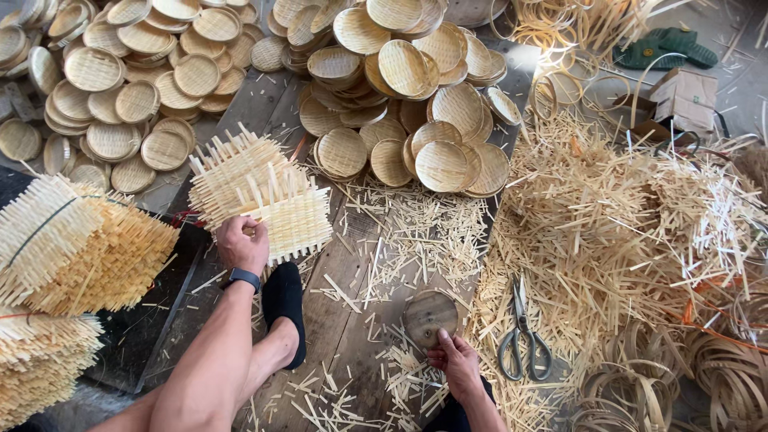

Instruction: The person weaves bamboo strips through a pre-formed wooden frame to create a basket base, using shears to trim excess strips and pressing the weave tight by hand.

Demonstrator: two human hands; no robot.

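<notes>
My left hand grips the near edge of a square woven bamboo mat lifted off a loose stack of such mats. My right hand rests on the wooden floor boards, its fingers touching the near rim of a round wooden disc. A dark watch sits on my left wrist. My foot in a black sock lies between the two hands.
Bundled stacks of woven mats stand at the left. Several finished round bamboo trays are heaped at the back. Scissors lie right of the disc among bamboo offcuts. Coiled bamboo rings fill the right corner.
</notes>
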